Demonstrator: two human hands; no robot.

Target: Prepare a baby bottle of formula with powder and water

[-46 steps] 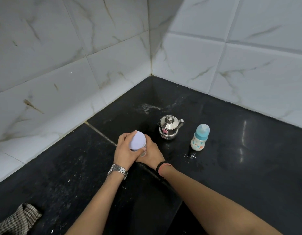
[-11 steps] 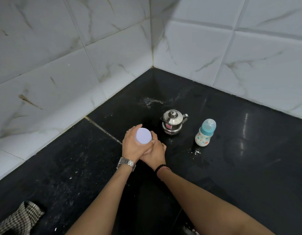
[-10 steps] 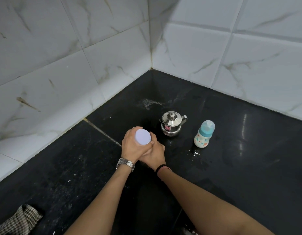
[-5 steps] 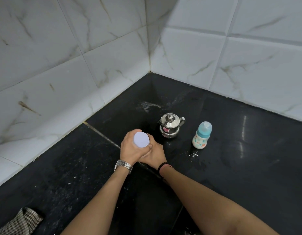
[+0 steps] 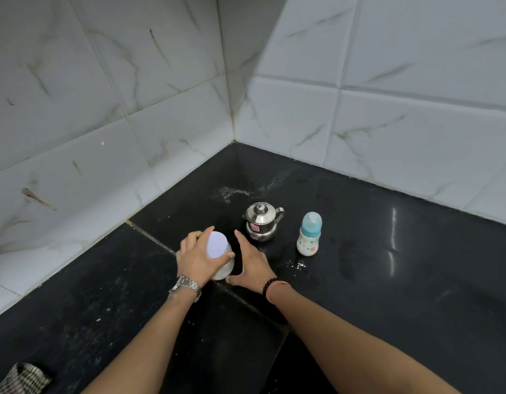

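A white powder jar point(image 5: 224, 265) with a pale lilac lid point(image 5: 217, 245) stands on the black counter point(image 5: 388, 280). My left hand point(image 5: 199, 258) wraps the jar from the left, thumb across the lid's edge. My right hand point(image 5: 250, 263) is just right of the jar, fingers spread, off the jar's side. A small steel kettle point(image 5: 261, 221) with its lid on stands behind the hands. Right of it stands the baby bottle point(image 5: 308, 234), white with printed shapes, with a blue collar and a clear cap.
White marble-look tiled walls point(image 5: 132, 123) meet in a corner behind the kettle. A checked cloth point(image 5: 24, 378) lies at the bottom left. Specks of white powder point(image 5: 298, 264) lie in front of the bottle.
My right hand has let go of the jar and opened beside it. My left hand still holds the jar by its top.
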